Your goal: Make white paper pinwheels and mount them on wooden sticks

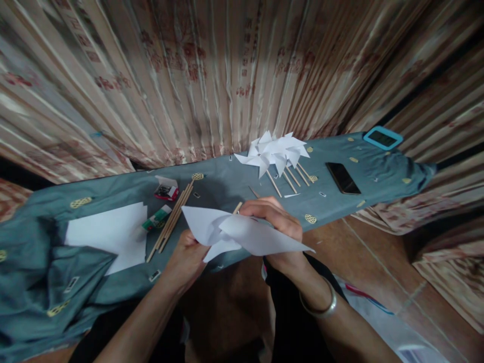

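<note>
A white paper pinwheel is between my hands, over the near edge of the cloth-covered table. My left hand is closed on its left side, with the fingertips hidden under the paper. My right hand curls around the right side from behind, and a blade covers part of the palm. The end of a wooden stick pokes out behind the paper, beside my right fingers. Beyond my right hand, several finished pinwheels lie overlapping, their sticks pointing toward me.
Left of my hands lie several loose wooden sticks, a green-and-white packet, an open red box of small dark pieces and white paper sheets. At right are a phone and a blue-framed device. A curtain hangs behind.
</note>
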Demonstrator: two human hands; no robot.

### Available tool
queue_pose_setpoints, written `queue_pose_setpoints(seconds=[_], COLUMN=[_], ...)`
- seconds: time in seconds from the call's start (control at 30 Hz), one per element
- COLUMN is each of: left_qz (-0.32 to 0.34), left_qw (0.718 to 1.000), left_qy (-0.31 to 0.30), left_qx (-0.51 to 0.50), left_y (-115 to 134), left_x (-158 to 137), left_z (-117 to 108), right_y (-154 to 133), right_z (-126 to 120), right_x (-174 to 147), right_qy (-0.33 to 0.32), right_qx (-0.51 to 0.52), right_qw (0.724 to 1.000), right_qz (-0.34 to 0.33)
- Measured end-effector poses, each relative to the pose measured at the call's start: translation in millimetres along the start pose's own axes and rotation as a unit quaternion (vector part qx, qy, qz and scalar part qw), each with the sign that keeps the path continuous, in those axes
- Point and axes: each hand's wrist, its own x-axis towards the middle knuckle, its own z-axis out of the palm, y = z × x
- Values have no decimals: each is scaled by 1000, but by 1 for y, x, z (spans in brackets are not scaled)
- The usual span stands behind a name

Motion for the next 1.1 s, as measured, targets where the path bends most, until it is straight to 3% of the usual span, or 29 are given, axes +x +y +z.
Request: queue_pose_setpoints(seconds=[0.4,0.67,0.83,0.97,1.1], left_qz=[6,2,53,63,51], left_qw=[1000,999,996,994,994], left_qy=[20,9,-41,-61,-43], left_qx=[2,43,58,71,86], left_y=[0,-6,-20,-28,-26], left_x=[2,2,11,15,14], left_z=[0,-8,-24,-31,-25], right_y=[3,1,4,12,24], right_z=[1,0,3,10,17], right_x=[-1,-1,2,4,5], right_qy=[0,-5,9,34,23], right_qx=[10,48,120,204,264], right_qw=[1000,997,975,919,881], right_qz=[7,58,187,335,391])
